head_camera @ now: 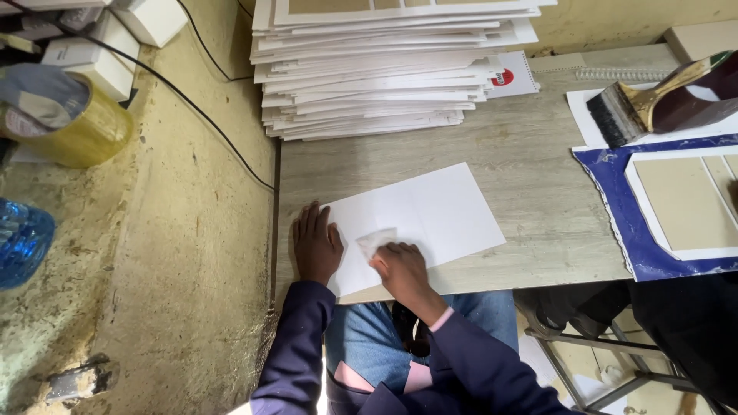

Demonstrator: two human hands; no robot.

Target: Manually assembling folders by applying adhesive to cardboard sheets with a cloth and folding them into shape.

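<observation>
A white sheet (pixel 430 215) lies flat on the pale wooden table (pixel 530 161), close to its near edge. My left hand (pixel 315 246) rests flat at the sheet's left edge, fingers together and pointing away from me. My right hand (pixel 401 269) presses a small crumpled white cloth or tissue (pixel 377 240) onto the near left part of the sheet. Both arms wear dark blue sleeves.
A tall stack of white boards (pixel 384 69) stands at the back of the table. At the right lie a blue sheet with white and brown card pieces (pixel 676 207) and a wide brush (pixel 653 104). A tape roll (pixel 65 115) and blue bottle (pixel 21 240) sit at left.
</observation>
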